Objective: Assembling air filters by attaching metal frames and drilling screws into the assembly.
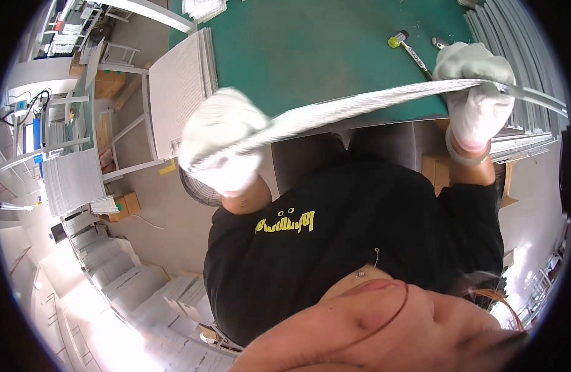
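Both my hands wear white gloves and hold a long, thin silvery finned panel (354,105), seen edge-on, in front of my chest. My left hand (223,149) grips its lower left end, slightly blurred. My right hand (474,93) is closed around its upper right part, with the panel's end sticking out past it to the right. The panel spans the near edge of a green-topped table (310,49). My black shirt with a yellow print fills the lower middle.
A mallet with a yellow head (398,41) lies on the green top near my right hand. Stacks of similar panels stand at the table's left (180,93) and right (515,31). A fan (197,189), cardboard boxes (125,204) and racks of panels sit on the floor to the left.
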A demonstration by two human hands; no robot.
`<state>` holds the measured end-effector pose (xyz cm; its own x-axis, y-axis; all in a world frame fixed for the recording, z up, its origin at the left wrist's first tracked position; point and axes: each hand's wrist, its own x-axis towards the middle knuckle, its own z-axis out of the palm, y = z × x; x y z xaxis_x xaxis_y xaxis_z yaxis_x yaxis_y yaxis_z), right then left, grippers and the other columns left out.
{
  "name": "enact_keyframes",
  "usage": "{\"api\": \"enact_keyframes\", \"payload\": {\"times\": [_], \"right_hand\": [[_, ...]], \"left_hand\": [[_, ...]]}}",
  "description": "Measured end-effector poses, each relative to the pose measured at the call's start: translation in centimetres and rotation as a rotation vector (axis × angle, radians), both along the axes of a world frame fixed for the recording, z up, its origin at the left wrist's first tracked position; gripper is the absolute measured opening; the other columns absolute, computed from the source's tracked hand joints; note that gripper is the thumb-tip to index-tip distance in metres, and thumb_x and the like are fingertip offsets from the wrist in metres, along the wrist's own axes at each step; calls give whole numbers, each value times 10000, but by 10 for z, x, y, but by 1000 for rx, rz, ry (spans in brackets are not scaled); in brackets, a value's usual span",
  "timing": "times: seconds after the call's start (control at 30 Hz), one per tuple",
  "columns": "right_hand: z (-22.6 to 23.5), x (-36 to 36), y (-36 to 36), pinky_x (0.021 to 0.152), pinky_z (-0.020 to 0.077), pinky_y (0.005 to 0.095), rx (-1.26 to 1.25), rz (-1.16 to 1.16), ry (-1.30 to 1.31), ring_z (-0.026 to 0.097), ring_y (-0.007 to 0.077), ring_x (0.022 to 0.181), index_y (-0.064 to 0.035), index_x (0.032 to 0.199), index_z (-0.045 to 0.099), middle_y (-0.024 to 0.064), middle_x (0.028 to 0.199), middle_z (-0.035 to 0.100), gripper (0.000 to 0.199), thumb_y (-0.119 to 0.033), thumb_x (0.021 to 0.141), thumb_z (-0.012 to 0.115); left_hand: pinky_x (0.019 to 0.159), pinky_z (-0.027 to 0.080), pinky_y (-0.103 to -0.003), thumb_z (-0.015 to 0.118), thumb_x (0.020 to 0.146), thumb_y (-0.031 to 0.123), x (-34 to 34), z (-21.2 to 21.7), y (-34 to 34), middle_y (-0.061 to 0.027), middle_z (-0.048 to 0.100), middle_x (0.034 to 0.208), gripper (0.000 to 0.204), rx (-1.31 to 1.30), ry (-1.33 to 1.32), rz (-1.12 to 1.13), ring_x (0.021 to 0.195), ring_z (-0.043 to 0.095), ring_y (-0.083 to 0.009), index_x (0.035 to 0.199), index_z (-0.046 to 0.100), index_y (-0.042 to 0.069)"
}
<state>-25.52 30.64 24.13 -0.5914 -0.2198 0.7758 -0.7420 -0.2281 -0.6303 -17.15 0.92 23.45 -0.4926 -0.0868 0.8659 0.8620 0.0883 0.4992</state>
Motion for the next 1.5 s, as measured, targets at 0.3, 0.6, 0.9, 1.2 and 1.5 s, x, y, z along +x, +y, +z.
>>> {"api": "enact_keyframes", "payload": {"times": [0.3,0.6,0.9,1.2,1.5], "right_hand": [[-36,-3,37,398,360,274,-60,697,437,551,142,494,-21,947,517,30,666,564,358,-338,974,680],[-40,41,28,336,244,245,-75,458,390,455,85,389,-44,898,420,42,592,531,480,-495,1010,544],[-38,-16,40,842,542,415,-140,-100,-62,664,306,885,80,1129,633,200,975,698,430,-323,984,673],[-12,-15,-5,842,564,327,-198,-288,73,693,251,935,-60,1501,313,257,1114,675,759,-40,891,764],[76,-23,23,955,518,348,571,-217,231,657,243,1114,-11,1285,591,171,1231,672,392,37,908,688]], "left_hand": [[509,487,-331,566,958,159,-8,-15,-21,-115,640,745,200,-480,70,-785,586,622,-225,825,596,14],[1027,477,-438,643,783,53,7,-108,-48,-177,624,1293,526,-1136,-808,-16,1245,574,-347,1306,590,18],[685,521,-406,736,931,270,-16,4,-12,-152,643,849,335,-123,-64,-15,747,641,-270,968,618,-41],[737,543,-237,687,834,19,-15,-26,-23,-116,751,977,171,79,-124,377,834,724,-186,997,727,-13],[679,487,-262,680,848,12,-32,-21,-22,-81,695,881,62,24,-28,362,769,639,-170,908,697,18]]}}
